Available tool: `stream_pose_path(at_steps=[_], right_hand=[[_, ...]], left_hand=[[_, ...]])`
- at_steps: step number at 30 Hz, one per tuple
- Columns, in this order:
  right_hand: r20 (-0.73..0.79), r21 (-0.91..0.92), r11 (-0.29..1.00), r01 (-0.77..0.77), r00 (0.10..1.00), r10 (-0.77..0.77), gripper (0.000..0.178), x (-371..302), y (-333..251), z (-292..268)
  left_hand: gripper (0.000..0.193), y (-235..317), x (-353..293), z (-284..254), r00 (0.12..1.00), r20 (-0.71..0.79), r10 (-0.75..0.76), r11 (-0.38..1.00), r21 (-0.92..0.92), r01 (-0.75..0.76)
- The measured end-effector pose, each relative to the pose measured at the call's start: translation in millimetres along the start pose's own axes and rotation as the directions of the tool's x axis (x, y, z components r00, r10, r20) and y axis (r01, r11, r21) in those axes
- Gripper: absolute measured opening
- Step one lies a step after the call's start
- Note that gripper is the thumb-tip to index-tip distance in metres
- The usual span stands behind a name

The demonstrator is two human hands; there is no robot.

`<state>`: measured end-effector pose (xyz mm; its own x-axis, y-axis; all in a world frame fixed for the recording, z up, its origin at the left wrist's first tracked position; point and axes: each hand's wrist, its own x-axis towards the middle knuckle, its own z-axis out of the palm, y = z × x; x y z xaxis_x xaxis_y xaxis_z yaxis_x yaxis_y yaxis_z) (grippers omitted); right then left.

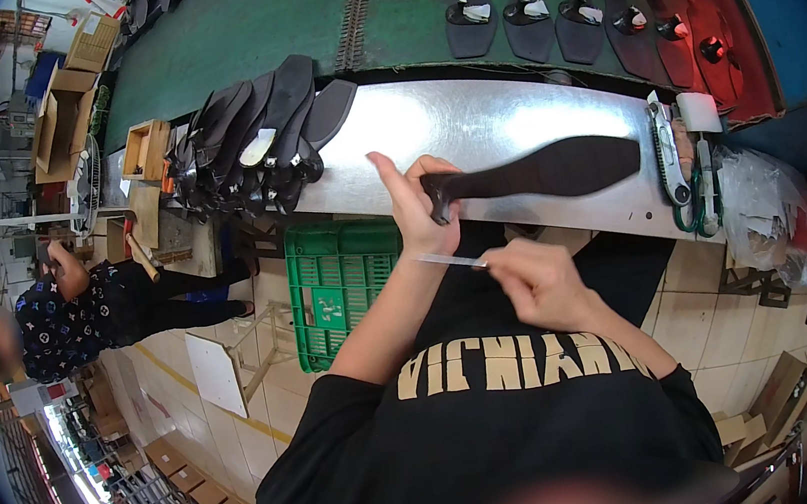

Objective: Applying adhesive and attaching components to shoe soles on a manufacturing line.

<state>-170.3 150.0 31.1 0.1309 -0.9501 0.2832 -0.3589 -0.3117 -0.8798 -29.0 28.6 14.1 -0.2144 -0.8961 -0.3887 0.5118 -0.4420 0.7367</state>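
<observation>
My left hand [427, 211] is closed on the narrow end of a black sandal sole [550, 172], with the thumb raised. The sole's broad end points right, above the metal worktop [398, 122]. A small glossy black part sits at the held end, partly covered by the fingers. Lower and to the right, my right hand [536, 284] pinches a thin pale strip [450, 260]. Its far end reaches across in front of my left wrist; whether it touches cannot be told. Left of my hands, a pile of black sandal soles [254, 139] lies on the worktop.
Sandals [525, 23] stand in a row on the green conveyor belt [256, 33], the rightmost under red light. Scissors [687, 195] and a cutter [663, 134] lie at the worktop's right end, beside a plastic bag [766, 207]. A green crate [343, 295] and a co-worker [87, 301] are to the left.
</observation>
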Motion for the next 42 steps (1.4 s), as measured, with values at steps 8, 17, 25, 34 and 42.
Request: stream_pose_path(at_steps=[8, 17, 25, 34, 42], right_hand=[[-0.25, -0.158, 0.978, -0.139, 0.963, 0.096, 0.009, 16.2, 9.2, -10.4], [-0.24, -0.164, 0.969, -0.184, 0.96, 0.142, 0.003, 9.5, 19.3, 7.2], [-0.029, -0.136, 0.991, -0.006, 1.0, 0.002, 0.008, 6.5, -0.1, 15.1], [-0.387, -0.076, 0.951, -0.299, 0.888, 0.248, 0.013, 17.2, 24.6, -46.1], [-0.346, 0.026, 0.939, -0.344, 0.878, 0.332, 0.015, 13.3, 53.4, -53.5]], left_hand=[[0.053, -38.9, 8.7, -16.6, 0.818, 0.514, -0.258, 0.693, -0.491, 0.527], [0.074, -27.2, 4.9, 2.7, 0.918, 0.146, -0.368, 0.816, -0.423, 0.394], [0.08, -21.4, 22.6, -1.1, 0.906, 0.08, -0.415, 0.826, -0.384, 0.412], [0.017, 106.0, 48.0, -41.1, 0.979, 0.035, 0.2, 0.969, 0.142, -0.203], [0.027, 326.9, 39.9, -138.4, 0.773, -0.082, 0.629, 0.617, 0.657, -0.433]])
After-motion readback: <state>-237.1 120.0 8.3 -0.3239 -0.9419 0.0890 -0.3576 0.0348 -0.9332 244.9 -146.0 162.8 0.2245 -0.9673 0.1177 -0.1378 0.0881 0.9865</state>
